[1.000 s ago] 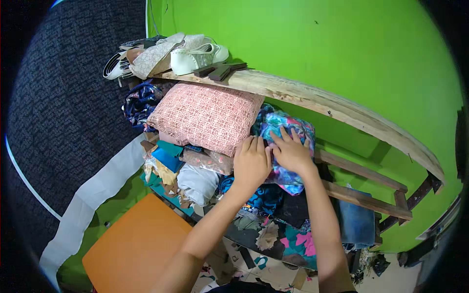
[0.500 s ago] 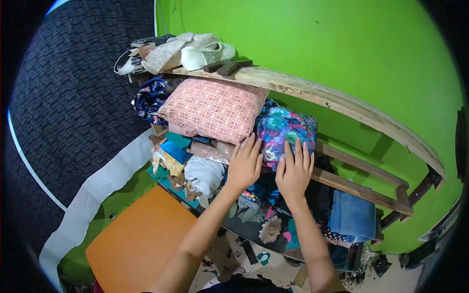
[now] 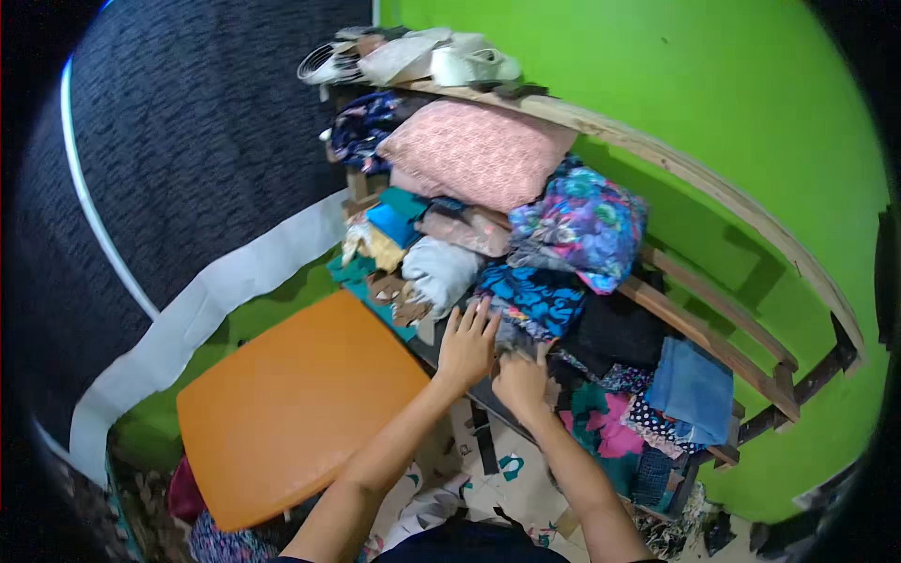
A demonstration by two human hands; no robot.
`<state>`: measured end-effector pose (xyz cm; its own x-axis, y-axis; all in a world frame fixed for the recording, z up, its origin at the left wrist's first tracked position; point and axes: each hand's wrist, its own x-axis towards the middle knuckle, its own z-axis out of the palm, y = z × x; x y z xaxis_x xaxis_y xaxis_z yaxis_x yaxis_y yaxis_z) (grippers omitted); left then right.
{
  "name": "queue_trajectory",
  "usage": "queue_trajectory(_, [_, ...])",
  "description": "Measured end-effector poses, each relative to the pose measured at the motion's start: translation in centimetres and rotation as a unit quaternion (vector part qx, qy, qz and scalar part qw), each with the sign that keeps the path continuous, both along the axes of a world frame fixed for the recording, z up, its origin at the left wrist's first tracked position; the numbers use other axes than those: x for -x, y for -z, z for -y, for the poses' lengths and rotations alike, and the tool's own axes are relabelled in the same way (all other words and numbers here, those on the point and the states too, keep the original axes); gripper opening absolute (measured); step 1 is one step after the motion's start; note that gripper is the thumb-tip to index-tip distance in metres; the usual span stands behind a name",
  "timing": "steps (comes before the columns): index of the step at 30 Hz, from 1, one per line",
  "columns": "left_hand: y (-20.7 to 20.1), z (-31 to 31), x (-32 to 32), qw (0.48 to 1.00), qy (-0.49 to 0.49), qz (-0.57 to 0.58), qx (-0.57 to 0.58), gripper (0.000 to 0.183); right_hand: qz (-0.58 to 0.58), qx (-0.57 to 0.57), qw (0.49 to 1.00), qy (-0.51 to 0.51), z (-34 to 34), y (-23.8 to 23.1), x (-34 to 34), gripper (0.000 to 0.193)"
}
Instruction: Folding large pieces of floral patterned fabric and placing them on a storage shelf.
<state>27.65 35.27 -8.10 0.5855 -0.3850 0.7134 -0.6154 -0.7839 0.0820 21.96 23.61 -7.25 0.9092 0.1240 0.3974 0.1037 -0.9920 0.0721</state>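
My left hand (image 3: 466, 349) lies over the front edge of a cloth pile, its fingers outstretched and holding nothing. Close beside it, my right hand (image 3: 522, 380) is closed, with its fingers curled on a grey cloth (image 3: 509, 335). Behind both hands lies a folded blue and black patterned cloth (image 3: 533, 298). A bundle of bright floral fabric (image 3: 587, 225) rests above that, with a loose corner drooping forward. To its left is a plump pink patterned pillow (image 3: 479, 150). A light grey crumpled cloth (image 3: 439, 272) sits left of my hands.
An orange board (image 3: 300, 403) stands at the left. A wooden rail (image 3: 657, 155) runs above the pile, with white shoes (image 3: 474, 66) at its left end. Folded blue denim (image 3: 693, 387) and a pink cloth piece (image 3: 615, 427) lie at right. Scraps (image 3: 510, 466) litter the floor.
Both hands have left the floral bundle and come down to the pile's front edge. The right hand has closed. The bundle now looks looser, and the view has shifted.
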Motion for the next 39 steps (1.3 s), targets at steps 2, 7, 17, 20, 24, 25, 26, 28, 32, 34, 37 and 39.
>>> queue_trajectory(2, [3.1, 0.2, 2.9, 0.996, -0.064, -0.056, 0.012, 0.046, -0.024, 0.017, 0.996, -0.089, 0.6, 3.4, 0.3, 0.022])
queue_trajectory(7, [10.4, -0.6, 12.8, 0.939, -0.310, -0.148, -0.005, 0.045, -0.060, -0.043, 0.952, -0.297, -1.7, 7.4, 3.3, 0.024])
queue_trajectory(17, [-3.4, 12.6, 37.2, 0.643, -0.695, -0.312, 0.078, 0.044, -0.153, -0.016, 0.721, -0.675, 4.2, -3.6, 20.9, 0.022])
queue_trajectory(20, [-5.3, 16.1, 44.9, 0.602, -0.754, -0.245, 0.098, 0.035, -0.184, 0.021, 0.648, -0.739, 5.9, -5.8, 27.7, 0.021])
queue_trajectory(24, [-4.1, 17.9, 50.5, 0.522, -0.768, -0.318, 0.190, 0.029, -0.235, 0.051, 0.562, -0.792, 6.3, -4.2, 32.6, 0.025])
queue_trajectory(25, [-4.1, 17.5, 51.9, 0.511, -0.775, -0.316, 0.197, 0.029, -0.277, 0.082, 0.544, -0.788, 5.7, -3.0, 33.8, 0.023])
queue_trajectory(26, [-4.1, 17.1, 53.6, 0.501, -0.765, -0.338, 0.221, 0.028, -0.301, 0.114, 0.553, -0.768, 5.3, -2.4, 35.4, 0.023])
queue_trajectory(28, [-2.7, 16.4, 56.0, 0.463, -0.764, -0.371, 0.254, 0.023, -0.341, 0.178, 0.568, -0.727, 4.2, 0.3, 37.9, 0.021])
queue_trajectory(32, [1.1, 15.8, 59.8, 0.422, -0.743, -0.415, 0.312, 0.026, -0.414, 0.166, 0.571, -0.689, 2.2, 3.6, 41.0, 0.020])
queue_trajectory(34, [2.5, 15.7, 60.6, 0.415, -0.742, -0.419, 0.319, 0.028, -0.425, 0.162, 0.591, -0.666, 1.4, 5.5, 41.8, 0.026])
queue_trajectory(37, [4.2, 14.6, 60.5, 0.380, -0.703, -0.471, 0.373, 0.037, -0.478, 0.214, 0.604, -0.600, -0.6, 8.0, 41.6, 0.031])
queue_trajectory(39, [6.0, 14.4, 60.4, 0.387, -0.795, -0.341, 0.320, 0.042, -0.418, 0.078, 0.665, -0.614, -1.5, 9.4, 41.5, 0.033])
